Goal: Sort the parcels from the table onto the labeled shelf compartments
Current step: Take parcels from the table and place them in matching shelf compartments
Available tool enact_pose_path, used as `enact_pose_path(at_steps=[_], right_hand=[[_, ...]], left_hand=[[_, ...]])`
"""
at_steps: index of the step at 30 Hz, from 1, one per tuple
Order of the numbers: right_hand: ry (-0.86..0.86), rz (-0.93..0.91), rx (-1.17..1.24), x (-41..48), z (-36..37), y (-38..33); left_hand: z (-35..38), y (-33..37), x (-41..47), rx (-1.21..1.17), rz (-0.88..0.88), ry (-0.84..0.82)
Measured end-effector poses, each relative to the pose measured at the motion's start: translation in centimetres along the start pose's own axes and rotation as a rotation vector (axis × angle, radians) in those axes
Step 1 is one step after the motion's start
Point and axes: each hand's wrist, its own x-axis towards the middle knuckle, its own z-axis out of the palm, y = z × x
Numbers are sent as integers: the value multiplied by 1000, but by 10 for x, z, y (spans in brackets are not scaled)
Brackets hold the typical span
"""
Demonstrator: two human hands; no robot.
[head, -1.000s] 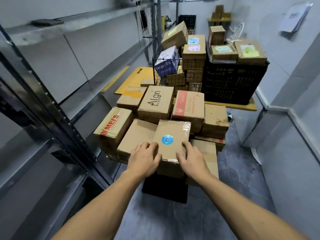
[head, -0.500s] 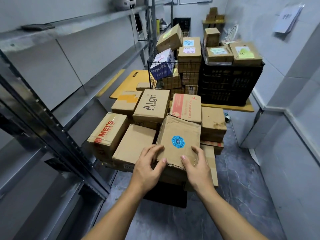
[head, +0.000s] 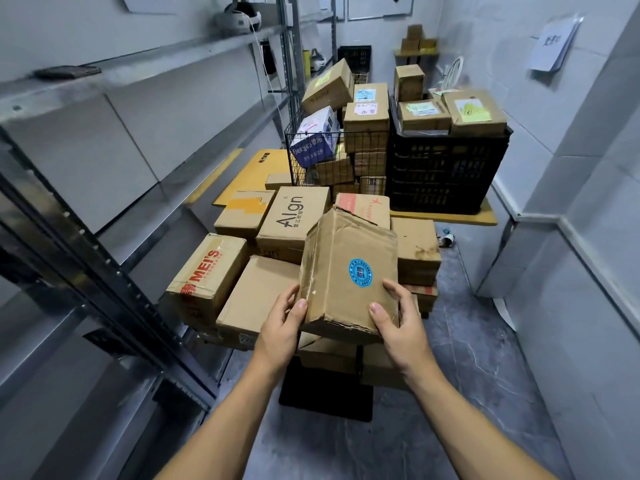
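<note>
A worn cardboard parcel [head: 346, 268] with a round blue sticker is lifted above the pile, tilted up toward me. My left hand [head: 282, 327] grips its lower left corner, thumb on the front face. My right hand [head: 398, 320] grips its lower right corner. Beneath and behind it lie several other parcels, among them a MEI'S box [head: 207, 275], an Align box [head: 294, 216] and a plain box [head: 256, 299]. The metal shelf [head: 145, 209] runs along the left side.
A wire basket [head: 298, 161] and a black plastic crate [head: 446, 168] behind the pile hold more parcels. A grey wall stands at the right, with bare dark floor [head: 450, 393] between it and the pile. A headset [head: 235, 15] sits on the upper shelf.
Both hands have lifted the blue-sticker parcel off the pile and tipped its far end upward. The view has pulled back a little from the boxes.
</note>
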Motion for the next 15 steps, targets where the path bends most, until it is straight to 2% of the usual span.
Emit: enact_pose_path(at_steps=[5, 9, 15], right_hand=[[-92, 33, -2, -7, 2, 5], [-57, 57, -315, -8, -1, -1], [-127, 54, -21, -15, 7, -22]], left_hand=[[6, 11, -10, -94, 57, 63], [6, 21, -23, -51, 122, 129], [18, 30, -34, 252, 257, 202]])
